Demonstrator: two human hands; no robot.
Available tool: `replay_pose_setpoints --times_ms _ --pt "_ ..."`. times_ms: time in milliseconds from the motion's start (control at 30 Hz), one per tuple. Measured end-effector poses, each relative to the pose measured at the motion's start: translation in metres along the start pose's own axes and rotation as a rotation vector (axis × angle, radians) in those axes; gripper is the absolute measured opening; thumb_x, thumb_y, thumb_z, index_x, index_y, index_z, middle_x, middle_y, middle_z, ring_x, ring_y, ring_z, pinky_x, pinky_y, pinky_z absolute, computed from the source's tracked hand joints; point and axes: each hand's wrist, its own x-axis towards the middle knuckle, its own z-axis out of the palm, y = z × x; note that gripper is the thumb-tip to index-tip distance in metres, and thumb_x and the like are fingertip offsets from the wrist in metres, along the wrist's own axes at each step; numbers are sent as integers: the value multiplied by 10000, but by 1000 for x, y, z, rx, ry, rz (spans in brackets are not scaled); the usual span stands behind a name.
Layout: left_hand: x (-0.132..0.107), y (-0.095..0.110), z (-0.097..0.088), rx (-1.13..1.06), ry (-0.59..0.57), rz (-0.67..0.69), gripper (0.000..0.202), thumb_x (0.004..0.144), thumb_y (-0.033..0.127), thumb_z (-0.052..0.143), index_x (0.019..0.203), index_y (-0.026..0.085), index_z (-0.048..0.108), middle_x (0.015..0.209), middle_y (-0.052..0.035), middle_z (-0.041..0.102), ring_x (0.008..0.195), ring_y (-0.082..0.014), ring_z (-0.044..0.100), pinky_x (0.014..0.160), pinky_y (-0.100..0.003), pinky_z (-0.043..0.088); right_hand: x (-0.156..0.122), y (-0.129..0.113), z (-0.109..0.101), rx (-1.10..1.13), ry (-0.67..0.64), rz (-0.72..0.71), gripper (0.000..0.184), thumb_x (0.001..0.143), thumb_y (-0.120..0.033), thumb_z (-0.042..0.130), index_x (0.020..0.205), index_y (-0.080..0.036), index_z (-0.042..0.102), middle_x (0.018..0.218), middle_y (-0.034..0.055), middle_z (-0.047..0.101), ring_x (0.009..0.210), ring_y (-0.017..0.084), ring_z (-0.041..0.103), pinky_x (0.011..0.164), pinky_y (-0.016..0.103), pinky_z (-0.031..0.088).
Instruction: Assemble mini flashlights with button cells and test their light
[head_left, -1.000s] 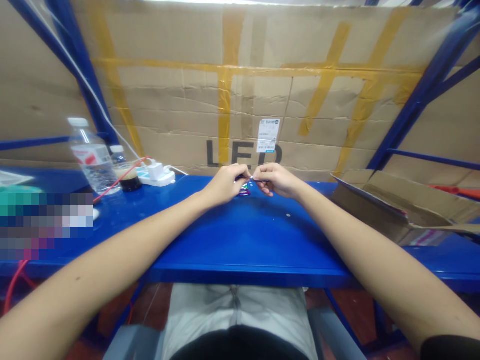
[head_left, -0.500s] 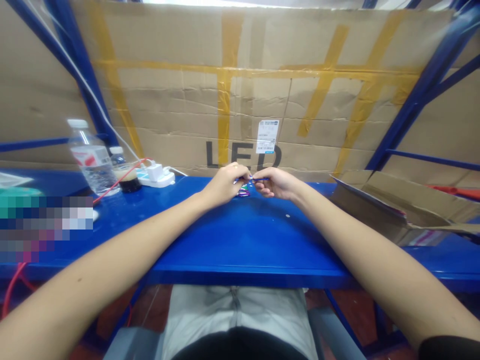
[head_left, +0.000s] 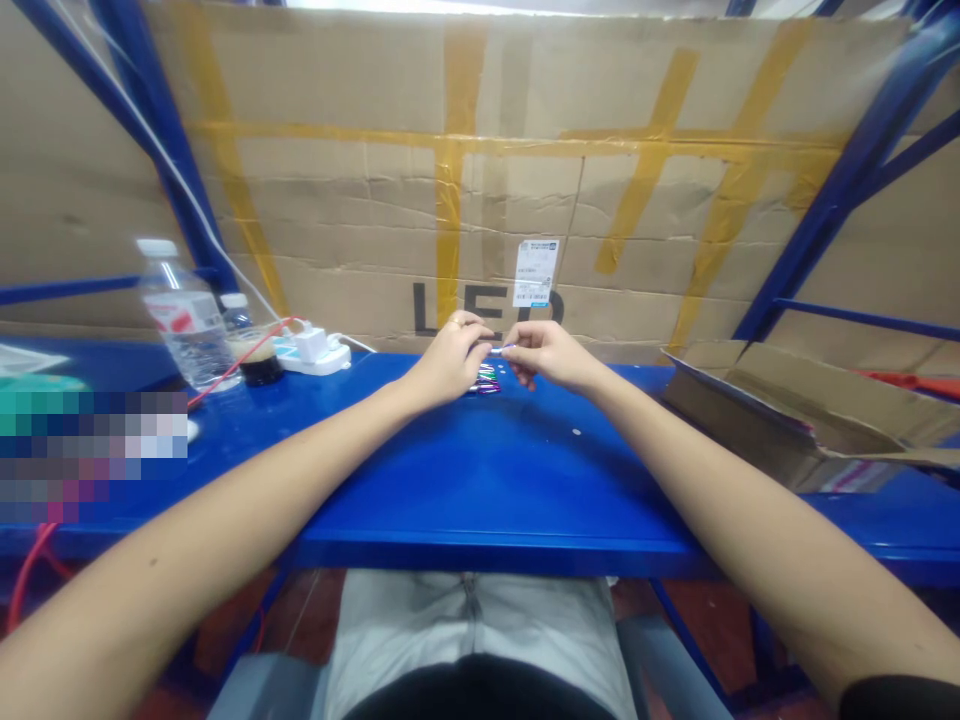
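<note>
Over the far middle of the blue table, my left hand (head_left: 453, 358) and my right hand (head_left: 553, 355) face each other. A slim pen (head_left: 496, 350), pale at the visible part, spans the small gap between their fingertips. My right hand pinches one end between thumb and fingers. The thumb and fingers of my left hand close around the other end, which is mostly hidden. Several shiny coloured pens (head_left: 487, 380), purple and green among them, lie on the table just below and beside my left hand, partly covered by it.
A water bottle (head_left: 180, 315), a smaller bottle of dark liquid (head_left: 261, 360) and a white power strip (head_left: 322, 355) stand at left. An open cardboard box (head_left: 795, 410) sits at right. Behind the blue table (head_left: 480, 480) rises a large taped carton (head_left: 360, 220).
My right hand has turned, its fingers now more over the pen. The dark blue length seen against my right fingers has gone from view, and a pale part shows between the hands.
</note>
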Motion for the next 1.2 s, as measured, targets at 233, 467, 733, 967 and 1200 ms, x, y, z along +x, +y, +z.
replay_pose_setpoints --times_ms 233,467,733,967,1200 --pt "2 -2 -2 -10 -190 -124 182 892 192 512 781 162 653 842 -63 676 853 -205 632 817 -358 496 -2 5 2 -493 86 -259 97 849 -202 569 758 -173 547 573 -7 597 513 116 523 531 237 384" --pt "-2 12 -6 -145 -84 -121 95 831 191 597 742 166 575 676 12 601 634 -129 517 602 -258 370 -4 -5 0 -600 123 -345 74 805 -144 543 744 -159 582 582 -6 578 570 117 498 575 242 348" --pt "-8 12 -4 -13 -38 135 83 851 116 522 800 180 534 754 -25 601 682 -159 538 632 -276 391 -6 -17 3 -275 58 -90 89 780 -152 584 703 -165 541 470 -31 545 388 104 511 409 212 360" --pt "-8 13 -5 40 -17 193 85 888 148 500 813 188 492 788 -51 594 710 -181 553 644 -297 422 -7 -29 1 -146 34 -6 118 770 -142 633 701 -161 538 431 -32 551 324 95 502 316 177 353" --pt "-6 16 -4 -11 5 212 107 938 170 464 844 184 514 816 -53 599 776 -182 567 718 -310 460 -8 -32 -4 -193 12 -2 134 788 -169 663 711 -156 553 442 -19 571 337 105 525 328 183 390"
